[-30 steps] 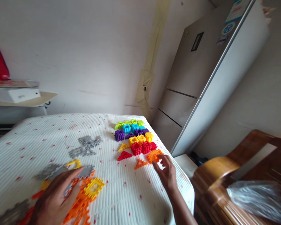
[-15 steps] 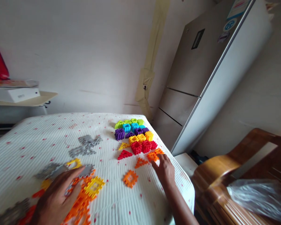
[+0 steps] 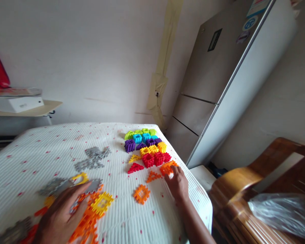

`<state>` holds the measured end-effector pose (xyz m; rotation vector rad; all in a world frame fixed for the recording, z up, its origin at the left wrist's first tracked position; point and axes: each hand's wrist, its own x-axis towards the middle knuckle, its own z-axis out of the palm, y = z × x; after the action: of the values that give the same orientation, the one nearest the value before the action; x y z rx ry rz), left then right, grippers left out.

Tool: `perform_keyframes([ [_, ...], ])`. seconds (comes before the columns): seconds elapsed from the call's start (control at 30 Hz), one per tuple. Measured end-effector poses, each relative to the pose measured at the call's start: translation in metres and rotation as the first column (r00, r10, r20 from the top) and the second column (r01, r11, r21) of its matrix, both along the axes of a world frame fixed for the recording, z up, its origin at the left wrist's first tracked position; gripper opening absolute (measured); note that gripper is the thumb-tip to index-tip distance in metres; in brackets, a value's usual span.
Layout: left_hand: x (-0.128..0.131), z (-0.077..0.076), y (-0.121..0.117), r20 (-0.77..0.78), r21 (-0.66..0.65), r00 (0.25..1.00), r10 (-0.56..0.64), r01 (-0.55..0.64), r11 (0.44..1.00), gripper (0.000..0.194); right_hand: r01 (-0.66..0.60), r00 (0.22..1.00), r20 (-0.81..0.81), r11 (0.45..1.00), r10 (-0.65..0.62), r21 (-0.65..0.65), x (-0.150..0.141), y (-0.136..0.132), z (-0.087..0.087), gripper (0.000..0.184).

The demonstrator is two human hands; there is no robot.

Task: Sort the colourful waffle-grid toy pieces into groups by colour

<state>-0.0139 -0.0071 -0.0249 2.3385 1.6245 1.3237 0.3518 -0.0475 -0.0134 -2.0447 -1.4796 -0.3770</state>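
My right hand (image 3: 177, 184) is at the orange interlocking tiles (image 3: 168, 166) near the right edge of the bed-like surface, thumb and fingers closed around them. Just left of it lie an orange triangular piece (image 3: 153, 176) and an orange square tile (image 3: 141, 194). My left hand (image 3: 63, 213) rests over a mixed pile at the lower left, fingers stretched out and thumb apart. Beside its fingers are a yellow square tile (image 3: 102, 203), orange tiles (image 3: 87, 222) and grey tiles (image 3: 56, 185). Part of the pile is hidden under this hand.
Beyond my right hand stand rows of red tiles (image 3: 154, 159), yellow tiles (image 3: 152, 149), purple tiles (image 3: 129, 145), blue tiles (image 3: 137, 138) and green tiles (image 3: 139, 133). Loose grey pieces (image 3: 93, 159) lie mid-surface. A refrigerator (image 3: 205, 78) and wooden chair (image 3: 244, 179) stand right.
The orange tiles at my right hand now sit closer together, and that hand has shifted very slightly. My left hand stays over the pile.
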Motion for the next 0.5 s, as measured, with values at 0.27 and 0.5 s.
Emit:
perform_keyframes([
  [0.27,0.005,0.008,-0.005,0.056,0.000,0.998,0.014,-0.014,1.000,0.025,-0.132,0.954,-0.250,0.981,0.164,0.142,0.060,0.004,0.019,0.031],
  [0.5,0.006,0.000,-0.005,0.085,-0.013,0.996,0.035,-0.034,0.999,0.027,-0.168,0.955,-0.238,0.984,0.178,0.062,0.074,0.015,-0.003,0.030],
])
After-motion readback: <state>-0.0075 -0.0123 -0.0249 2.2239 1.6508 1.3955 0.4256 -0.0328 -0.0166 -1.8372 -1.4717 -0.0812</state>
